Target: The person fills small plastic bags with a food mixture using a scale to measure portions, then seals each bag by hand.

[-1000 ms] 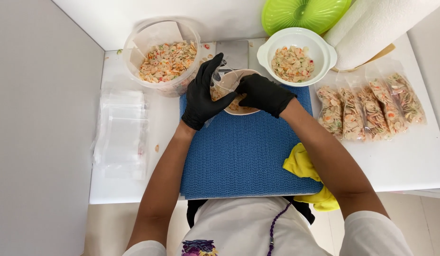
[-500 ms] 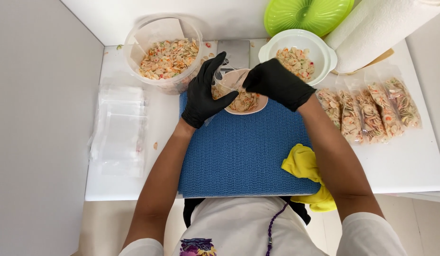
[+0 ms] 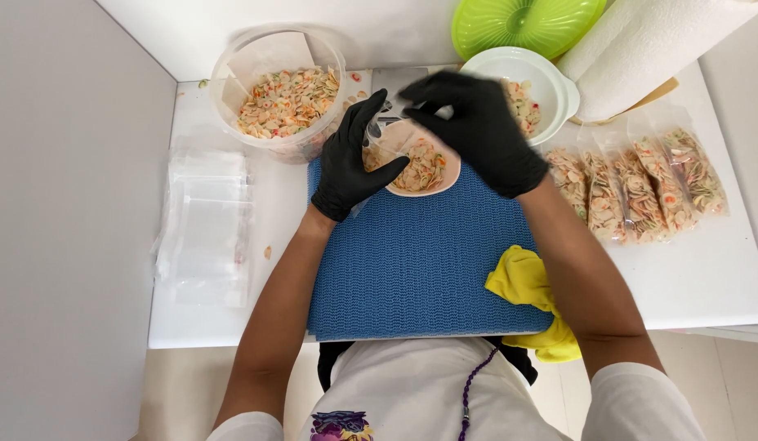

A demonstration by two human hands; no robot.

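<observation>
I see my black-gloved left hand [image 3: 348, 163] cupping the small clear bag [image 3: 412, 159] of mixed chips upright on the blue mat [image 3: 412, 261], while my right hand [image 3: 477, 131] pinches its mouth open.

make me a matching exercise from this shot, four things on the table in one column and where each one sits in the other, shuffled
Things:
1. tub of mix
2. filled bags
3. empty bags
4. yellow cloth

Places:
A. in a row at the table's right side
B. at the blue mat's near right corner
C. in a stack at the table's left side
D. at the far left, behind the left hand

Pairs: 1-D, 2-A, 3-C, 4-B
</observation>
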